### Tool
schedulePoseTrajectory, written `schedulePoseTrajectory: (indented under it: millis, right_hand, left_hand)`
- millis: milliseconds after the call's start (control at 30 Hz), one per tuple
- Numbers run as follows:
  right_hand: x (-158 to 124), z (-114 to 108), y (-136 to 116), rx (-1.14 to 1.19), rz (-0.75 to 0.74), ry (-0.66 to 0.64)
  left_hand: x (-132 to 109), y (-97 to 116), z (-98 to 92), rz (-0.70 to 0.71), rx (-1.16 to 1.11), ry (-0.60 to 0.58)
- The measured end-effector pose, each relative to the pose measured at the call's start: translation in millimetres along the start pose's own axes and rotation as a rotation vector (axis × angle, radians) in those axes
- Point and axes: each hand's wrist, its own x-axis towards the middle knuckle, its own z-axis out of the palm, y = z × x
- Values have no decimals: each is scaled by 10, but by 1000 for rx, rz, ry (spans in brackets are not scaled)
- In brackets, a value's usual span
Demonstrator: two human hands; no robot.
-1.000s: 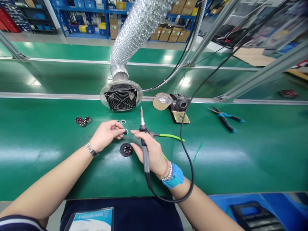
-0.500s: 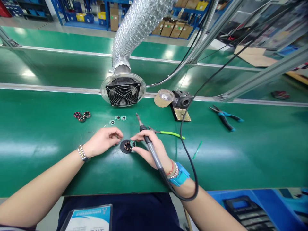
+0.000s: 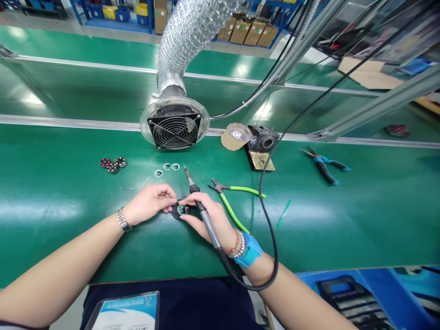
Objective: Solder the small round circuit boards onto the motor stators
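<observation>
A small black round part (image 3: 180, 211) with a green ring on top lies on the green bench (image 3: 68, 201). Both hands pinch it from either side. My left hand (image 3: 151, 202), with a metal watch on its wrist, closes its fingertips on the part's left edge. My right hand (image 3: 206, 215) also carries a soldering iron (image 3: 201, 211) tucked between its fingers, tip pointing up and away; its black cord loops down past my wrist. Three small green rings (image 3: 167, 168) lie just beyond my hands.
A fume fan (image 3: 174, 124) on a silver duct stands behind. Green-handled pliers (image 3: 233, 197) lie right of my hand, blue-handled pliers (image 3: 325, 165) farther right. An iron stand (image 3: 261, 149), a tape roll (image 3: 234, 136), several wound coils (image 3: 112, 164) and a thin wire (image 3: 134, 187) are on the bench.
My left hand brought a small green ring down onto the black part. My right hand tilted the iron from upright to leaning left, and both hands closed in on the part.
</observation>
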Motion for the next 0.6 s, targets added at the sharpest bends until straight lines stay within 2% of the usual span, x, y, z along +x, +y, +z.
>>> schedulePoseTrajectory:
  millis: [100,167,233,333,400,500,600]
  right_hand:
    - [12,-32,-13,-76,-43,-11]
    - [17,-41,-12,-103,-61,-38]
    - [17,-40,2,-112,-70,-56]
    - [11,-36,32,-103,-83,-58]
    - [8,-39,45,-90,-88,-55]
    - [6,-52,47,-74,-87,-58]
    - [8,-62,41,-57,-80,-51]
  left_hand:
    - [1,-6,-22,12,-23,-18]
    - [-45,4,-53,90,3,5]
    - [-139,23,-62,248,180,63]
    - [-325,19,15,547,645,109]
    - [-423,-28,115,682,928,175]
    - [-471,-129,253,780,1160,359]
    - [-439,-191,322,833,1208,457]
